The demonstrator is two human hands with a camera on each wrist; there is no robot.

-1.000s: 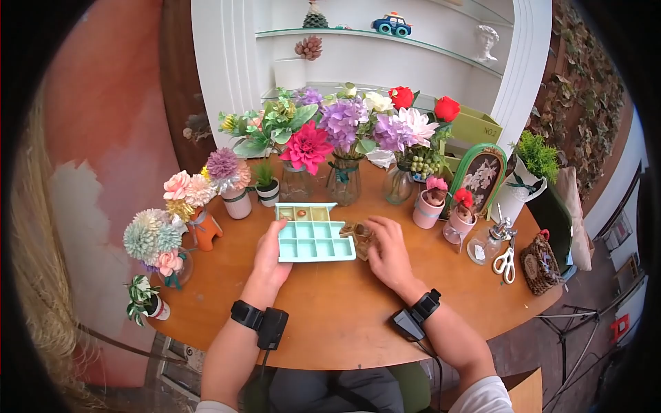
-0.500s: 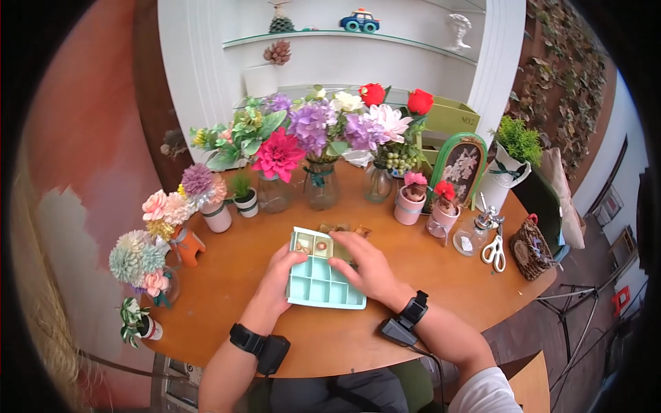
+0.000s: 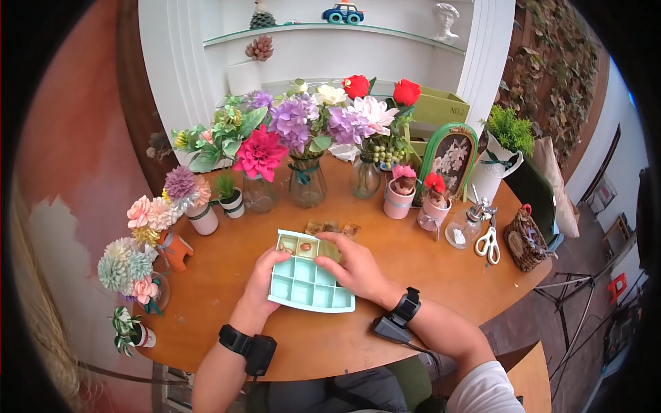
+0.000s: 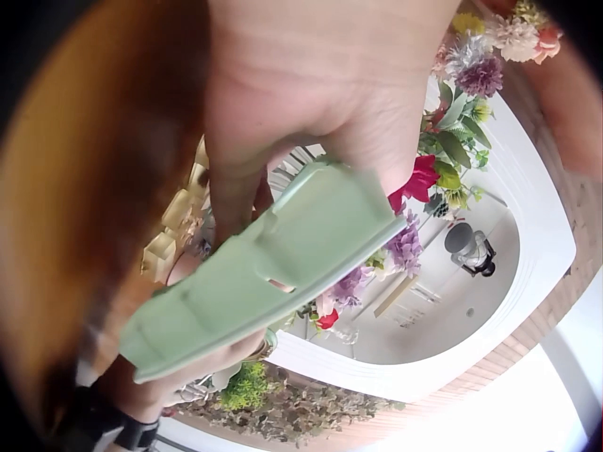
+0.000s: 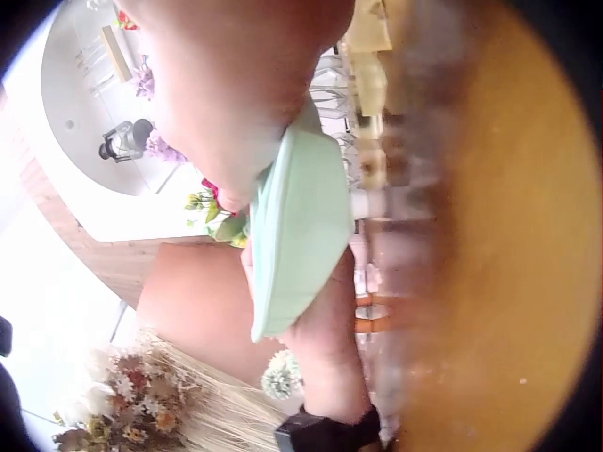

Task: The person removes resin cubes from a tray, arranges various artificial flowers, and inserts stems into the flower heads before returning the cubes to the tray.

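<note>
A mint-green ice cube tray (image 3: 313, 305) is held above the table, its compartments facing up toward me. My left hand (image 3: 259, 279) grips its left side, thumb over the rim. On the right side my right hand (image 3: 359, 270) holds it, thumb on the near compartments and fingers at the far right corner. Pale amber cubes (image 3: 306, 248) with small brownish pieces inside fill compartments of the far row; the nearer compartments look empty. Several more amber cubes (image 3: 332, 226) lie on the table just beyond the tray. Both wrist views show the tray's smooth underside (image 4: 254, 278).
Flower vases (image 3: 306, 182) line the back of the wooden table (image 3: 227, 337). Pink pots (image 3: 398, 199), a glass spray bottle (image 3: 465, 227), white scissors (image 3: 488, 245) and a wicker basket (image 3: 526, 241) stand or lie at right. Small potted plants are at left.
My right hand left the cubes on the table and took the tray's right side. The tray came nearer to me and turned slightly. The head view swung right.
</note>
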